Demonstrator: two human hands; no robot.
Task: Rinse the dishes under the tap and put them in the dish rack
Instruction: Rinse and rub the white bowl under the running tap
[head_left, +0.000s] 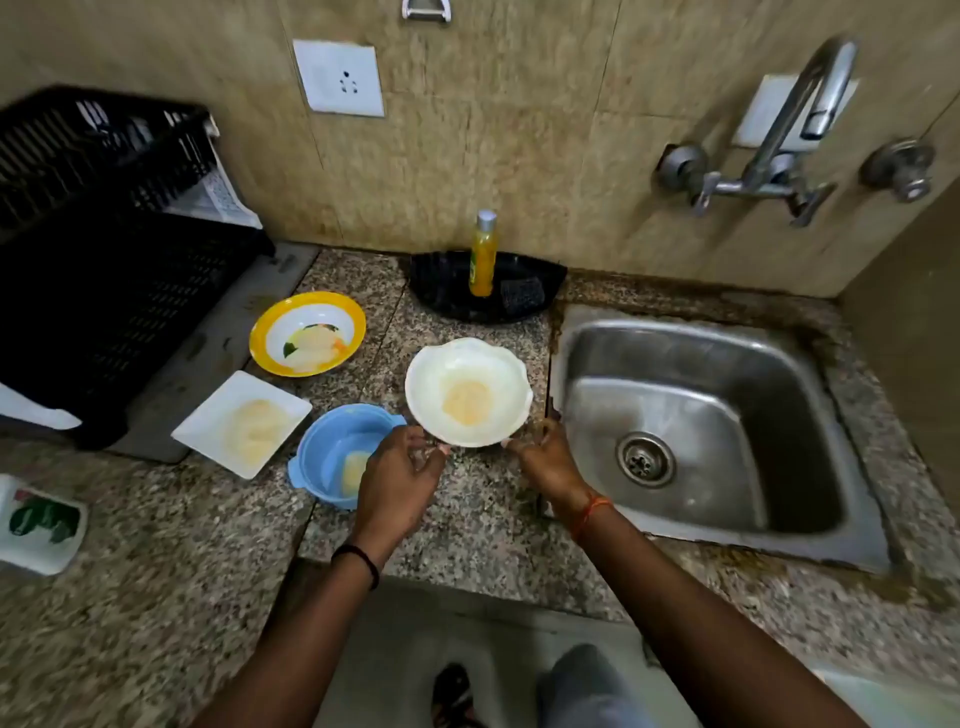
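Observation:
A white scalloped bowl (468, 391) with a yellowish smear inside sits on the granite counter, just left of the steel sink (696, 415). My left hand (400, 475) and my right hand (545, 460) pinch its near rim from either side. To the left lie a blue bowl (332, 457), a white square plate (241, 422) and a yellow-rimmed plate (307, 332), all smeared. The black dish rack (98, 260) stands at the far left. The wall tap (795, 130) hangs above the sink; no water is running.
A black tray (447, 291) against the wall holds an orange soap bottle (483, 254) and a dark scrubber (522, 296). A white container with a green print (39, 525) lies at the left edge. A wall socket (340, 78) sits above the counter.

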